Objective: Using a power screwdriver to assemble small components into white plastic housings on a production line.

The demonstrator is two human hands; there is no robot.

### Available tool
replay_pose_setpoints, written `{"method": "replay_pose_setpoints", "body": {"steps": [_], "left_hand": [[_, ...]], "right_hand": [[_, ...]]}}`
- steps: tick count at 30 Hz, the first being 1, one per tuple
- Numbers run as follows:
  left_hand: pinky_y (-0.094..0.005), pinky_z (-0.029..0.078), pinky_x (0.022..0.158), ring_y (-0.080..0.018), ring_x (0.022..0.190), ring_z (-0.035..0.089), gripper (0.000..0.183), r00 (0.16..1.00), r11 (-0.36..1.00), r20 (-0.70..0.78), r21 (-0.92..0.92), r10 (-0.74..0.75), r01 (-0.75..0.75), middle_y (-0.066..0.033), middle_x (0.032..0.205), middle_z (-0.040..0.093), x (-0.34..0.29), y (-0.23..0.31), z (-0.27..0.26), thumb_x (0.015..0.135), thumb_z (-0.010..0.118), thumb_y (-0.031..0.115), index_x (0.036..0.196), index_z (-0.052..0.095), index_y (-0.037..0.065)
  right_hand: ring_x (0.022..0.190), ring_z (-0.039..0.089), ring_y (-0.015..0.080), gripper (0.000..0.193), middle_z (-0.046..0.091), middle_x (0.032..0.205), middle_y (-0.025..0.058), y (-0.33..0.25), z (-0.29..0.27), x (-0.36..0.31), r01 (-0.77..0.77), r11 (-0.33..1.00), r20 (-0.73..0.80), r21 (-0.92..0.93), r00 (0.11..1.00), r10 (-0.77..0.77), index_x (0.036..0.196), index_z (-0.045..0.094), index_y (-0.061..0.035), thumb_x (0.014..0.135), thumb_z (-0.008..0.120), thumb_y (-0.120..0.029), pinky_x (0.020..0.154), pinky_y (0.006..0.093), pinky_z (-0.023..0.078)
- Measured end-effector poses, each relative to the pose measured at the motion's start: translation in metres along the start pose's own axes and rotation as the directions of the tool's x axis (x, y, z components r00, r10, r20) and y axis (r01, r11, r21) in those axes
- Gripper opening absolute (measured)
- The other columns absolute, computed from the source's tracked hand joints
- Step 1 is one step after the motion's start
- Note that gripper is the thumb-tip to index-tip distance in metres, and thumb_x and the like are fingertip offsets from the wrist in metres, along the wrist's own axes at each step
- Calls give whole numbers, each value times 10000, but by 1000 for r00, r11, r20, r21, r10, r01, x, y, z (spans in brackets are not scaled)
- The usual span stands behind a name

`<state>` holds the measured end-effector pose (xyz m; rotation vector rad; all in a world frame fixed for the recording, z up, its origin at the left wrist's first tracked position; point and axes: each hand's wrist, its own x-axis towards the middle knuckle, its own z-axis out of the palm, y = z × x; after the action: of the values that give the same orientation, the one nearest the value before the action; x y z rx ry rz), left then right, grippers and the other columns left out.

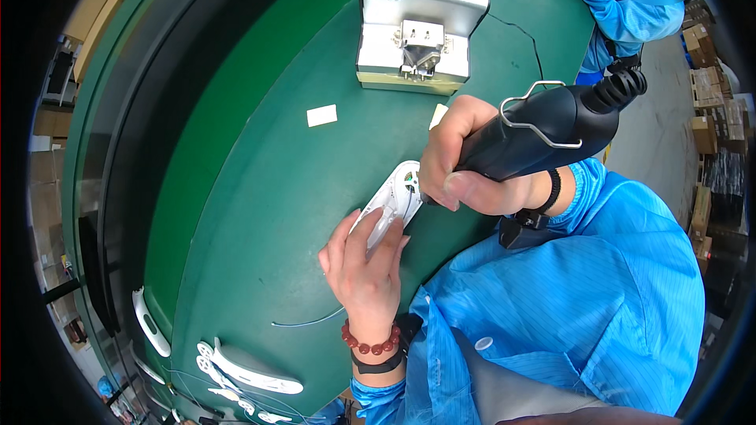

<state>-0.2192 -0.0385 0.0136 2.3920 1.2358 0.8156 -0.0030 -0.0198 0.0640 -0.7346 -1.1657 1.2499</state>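
Surface: green, carrying the parts below.
White curved shell: near left, lying by the left edge of the surface.
White parts group: near left, to the right of the shell; one long curved piece with smaller pieces and thin wires beside it.
Thin wire: on the surface, running leftward from beside the left wrist.
Pale slip: flat, to the left of and nearer than the machine.
Left grip: palm down, clamped on the near part of the white housing; beaded bracelet and black band at the wrist.
White housing: center of the surface, elongated, its rounded far end uncovered; round slotted fitting with green inside at that end.
Silver machine: far center, well apart from the housing; metal fixture on its near face.
Second slip: near side of the machine, partly covered by the right grip.
Right grip: clamped around the black hand tool.
Black hand tool: inclined, lower end toward the housing's far end; contact cannot be determined. Wire bail on the body, ribbed sleeve at the upper right end.
Co-worker: far right, blue garment, beside the surface.
Cartons: stacked beyond, right edge.
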Motion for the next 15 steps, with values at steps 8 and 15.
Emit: {"method": "replay_pose_setpoints", "body": {"steps": [8, 15], "left_hand": [[-394, 413, 904, -278, 1127, 582, 292, 1000, 1000, -1, 2, -9, 9, -16, 1134, 670, 2, 1, -1, 722, 798, 139, 1011, 760, 136], [-393, 414, 901, -275, 1123, 588, 292, 1000, 1000, -2, -5, -11, 11, -16, 1125, 671, 5, 1, 0, 723, 800, 146, 1011, 755, 130]], "right_hand": [[714, 612, 133, 164, 620, 780, 64, -6, 2, 2, 5, 1000, -49, -20, 999, -6, 862, 561, -18, 790, 705, 12, 645, 269, 483], [583, 525, 129, 201, 540, 703, 67, 2, -4, 4, 118, 990, 156, -79, 982, -105, 993, 425, -46, 902, 603, -35, 541, 289, 455]]}}
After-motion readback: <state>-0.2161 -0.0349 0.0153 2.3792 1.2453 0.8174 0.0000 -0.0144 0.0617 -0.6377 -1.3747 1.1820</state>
